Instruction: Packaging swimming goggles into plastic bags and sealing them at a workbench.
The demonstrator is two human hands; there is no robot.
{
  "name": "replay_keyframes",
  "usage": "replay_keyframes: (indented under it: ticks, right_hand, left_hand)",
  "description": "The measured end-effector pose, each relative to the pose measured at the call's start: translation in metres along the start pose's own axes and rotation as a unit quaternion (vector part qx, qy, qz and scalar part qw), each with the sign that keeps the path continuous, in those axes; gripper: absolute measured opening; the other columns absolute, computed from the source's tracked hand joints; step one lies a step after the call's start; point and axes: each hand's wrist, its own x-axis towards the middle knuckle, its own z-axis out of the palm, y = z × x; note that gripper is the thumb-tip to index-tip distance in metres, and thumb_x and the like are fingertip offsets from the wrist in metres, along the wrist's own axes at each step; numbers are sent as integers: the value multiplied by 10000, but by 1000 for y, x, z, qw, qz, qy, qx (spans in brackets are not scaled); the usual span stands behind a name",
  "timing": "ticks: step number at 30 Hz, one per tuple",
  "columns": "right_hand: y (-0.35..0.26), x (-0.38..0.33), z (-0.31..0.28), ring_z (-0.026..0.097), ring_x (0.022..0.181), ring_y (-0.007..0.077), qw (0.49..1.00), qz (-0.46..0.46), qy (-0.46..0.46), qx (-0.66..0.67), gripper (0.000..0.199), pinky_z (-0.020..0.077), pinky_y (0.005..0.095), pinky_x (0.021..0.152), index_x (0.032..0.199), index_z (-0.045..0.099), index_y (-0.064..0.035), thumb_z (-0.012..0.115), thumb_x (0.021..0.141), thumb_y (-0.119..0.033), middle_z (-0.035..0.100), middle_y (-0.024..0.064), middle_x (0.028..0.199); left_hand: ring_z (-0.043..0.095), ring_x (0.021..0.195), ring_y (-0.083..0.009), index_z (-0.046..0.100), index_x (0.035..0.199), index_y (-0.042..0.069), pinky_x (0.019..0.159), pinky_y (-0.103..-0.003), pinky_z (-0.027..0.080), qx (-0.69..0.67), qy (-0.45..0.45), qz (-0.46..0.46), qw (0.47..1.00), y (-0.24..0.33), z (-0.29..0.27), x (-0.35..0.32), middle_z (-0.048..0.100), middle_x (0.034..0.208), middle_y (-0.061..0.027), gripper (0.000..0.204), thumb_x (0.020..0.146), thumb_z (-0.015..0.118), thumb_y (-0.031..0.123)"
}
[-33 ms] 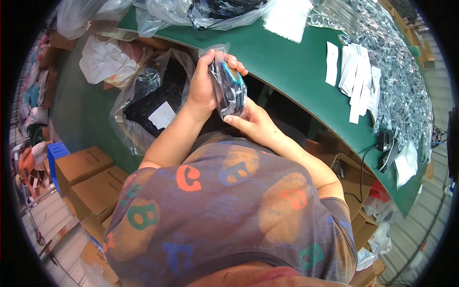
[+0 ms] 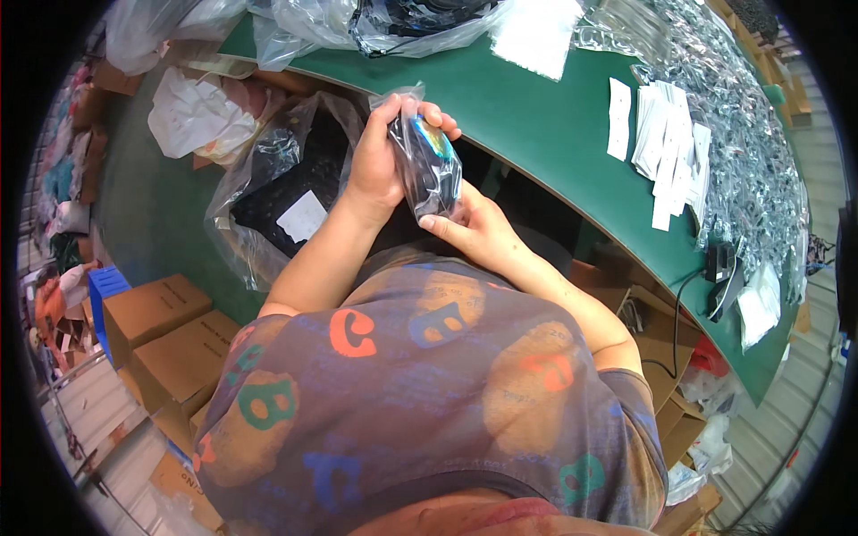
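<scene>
Held up in front of my chest is a clear plastic bag with something dark inside. A shiny rainbow-coloured patch shows near its upper right; what the dark thing is, I cannot make out. My left hand wraps around the bag's upper part, thumb on the near side and fingertips over the far edge. At the lower end, my right hand pinches the bag, its thumb on the plastic and the other fingers mostly hidden behind. Below and left of my left hand stands an open clear sack of black items, with a white paper on top.
The green table curves ahead and to the right. On it lie white paper strips, a heap of small clear packets and a black device with a cable. Cardboard boxes stand at left, black goods in plastic at the back.
The bag has tilted slightly in my hands, and its shiny patch now reflects more yellow. My hands have barely shifted.
</scene>
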Motion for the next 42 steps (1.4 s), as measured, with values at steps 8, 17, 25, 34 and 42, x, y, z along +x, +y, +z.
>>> replay_keyframes:
  ticks: [8,17,25,34,42]
  right_hand:
    - [19,-1,-7,666,915,171,974,-6,-17,225,627,542,321,797,1371,474,-35,816,876,-212,631,87,1113]
    - [6,-6,-8,676,781,192,931,45,-4,362,503,584,346,724,1269,518,-51,782,848,-125,646,68,960]
    - [9,-9,-11,686,747,221,922,43,-8,385,534,571,342,683,1260,498,-54,808,843,-178,644,83,931]
    - [20,-8,-15,692,718,236,900,53,-44,431,527,570,348,627,1238,500,-53,806,845,-223,637,90,931]
    - [14,-11,-17,683,699,260,920,79,-16,383,470,555,347,597,1166,503,-45,799,835,-200,621,105,877]
  left_hand:
    - [641,1049,-266,606,1038,53,1014,-443,498,129,-9,39,991,-8,-4,-11,671,1065,-149,320,1064,477,344]
    - [563,1276,-228,410,1464,42,1112,-387,436,230,-69,93,966,-4,15,-21,550,1406,-142,722,902,805,265]
    - [605,1076,-115,605,1221,18,980,-283,481,253,-34,57,965,-16,-8,-49,656,1146,-35,275,982,711,101]
    - [639,959,-125,656,1050,10,859,-287,519,479,-56,22,875,-14,-18,-57,676,1020,-30,96,966,676,51]
    - [604,781,-151,643,882,10,699,-274,485,602,-38,231,764,38,3,-59,621,851,-54,73,910,710,8]
